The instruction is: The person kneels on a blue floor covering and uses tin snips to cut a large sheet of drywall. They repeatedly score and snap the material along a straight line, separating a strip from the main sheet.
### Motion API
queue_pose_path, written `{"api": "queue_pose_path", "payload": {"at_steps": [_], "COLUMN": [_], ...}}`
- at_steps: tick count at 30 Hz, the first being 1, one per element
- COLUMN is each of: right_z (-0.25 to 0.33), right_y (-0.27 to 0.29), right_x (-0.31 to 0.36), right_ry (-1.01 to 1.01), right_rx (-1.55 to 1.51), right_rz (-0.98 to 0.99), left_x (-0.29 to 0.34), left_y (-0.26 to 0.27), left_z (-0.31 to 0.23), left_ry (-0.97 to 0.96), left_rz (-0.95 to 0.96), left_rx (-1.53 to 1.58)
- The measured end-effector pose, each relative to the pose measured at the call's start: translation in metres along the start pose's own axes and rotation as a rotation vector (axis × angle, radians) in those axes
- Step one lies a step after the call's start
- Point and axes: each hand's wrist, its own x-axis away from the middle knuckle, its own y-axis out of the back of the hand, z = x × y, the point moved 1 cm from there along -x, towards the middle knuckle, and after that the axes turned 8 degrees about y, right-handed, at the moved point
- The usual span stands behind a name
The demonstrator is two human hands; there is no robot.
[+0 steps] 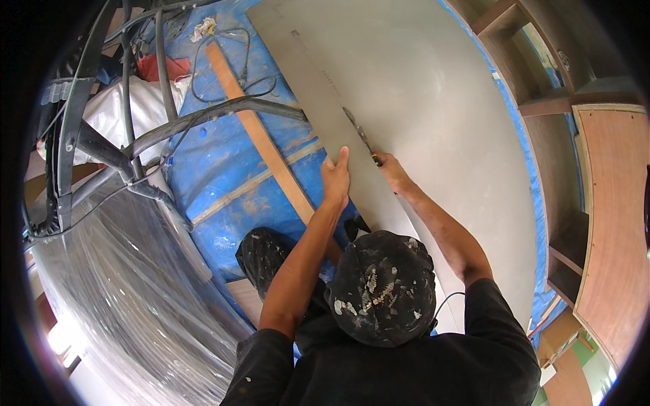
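A large grey board (pixel 447 88) lies in front of me, with a long strip (pixel 298 74) along its left side. My right hand (pixel 394 174) is closed round the black and yellow handle of a narrow-bladed hand saw (pixel 360 137). The dark blade points away from me and lies along the line between strip and board. Nearer me, a bright gap shows along that line. My left hand (pixel 336 179) grips the strip's left edge, thumb on top, and its other fingers are partly hidden.
Blue sheeting (pixel 230 176) covers the floor, crossed by a wooden batten (pixel 264 145). A black metal frame (pixel 196 118) with cables reaches toward the board from the left. Clear plastic wrap (pixel 128 271) drapes something at lower left. Brown wooden shelving (pixel 542 108) stands along the right.
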Motion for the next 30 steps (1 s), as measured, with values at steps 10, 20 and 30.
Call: {"api": "queue_pose_path", "payload": {"at_steps": [10,20,30], "right_z": [0.009,0.008,0.022], "right_y": [0.004,0.005,0.002], "right_x": [-0.002,-0.009,-0.009], "right_ry": [-0.006,-0.046,-0.043], "right_rx": [0.124,0.217,0.138], "right_rz": [-0.018,-0.042,-0.008], "left_x": [0.002,0.002,0.010], "left_y": [0.002,0.001,0.000], "left_z": [0.002,-0.001,-0.004], "left_ry": [0.009,0.020,0.029], "left_rz": [0.005,0.023,0.003], "left_rx": [-0.004,0.018,0.016]}}
